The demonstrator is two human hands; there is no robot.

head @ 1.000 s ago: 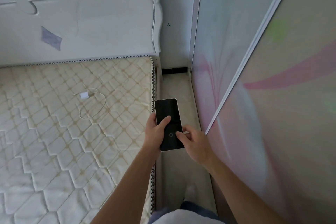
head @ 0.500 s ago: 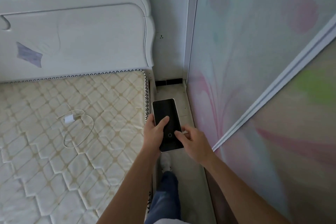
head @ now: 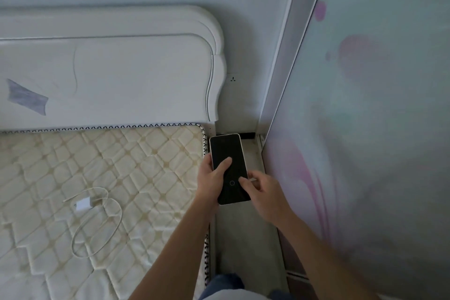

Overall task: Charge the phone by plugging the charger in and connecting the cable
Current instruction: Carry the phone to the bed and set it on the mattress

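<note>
A phone (head: 227, 151) with a dark screen and white edges is upright in my left hand (head: 211, 180), whose thumb lies across the glass. My right hand (head: 264, 196) touches the phone's lower right edge with its fingertips. A white charger block (head: 82, 204) lies on the mattress (head: 146, 173) to the left, with its white cable (head: 97, 234) looped beside it. A wall socket (head: 233, 78) sits on the pale wall just right of the headboard.
The white headboard (head: 109, 75) stands behind the mattress. A sliding wardrobe door (head: 365, 129) with pink flower print fills the right side. Between bed and wardrobe runs a narrow strip of floor (head: 246, 238), where I stand.
The view has tilted up and shifted, so the headboard, socket and wall show more. Both hands hold the phone as before. The charger and cable have not moved on the mattress.
</note>
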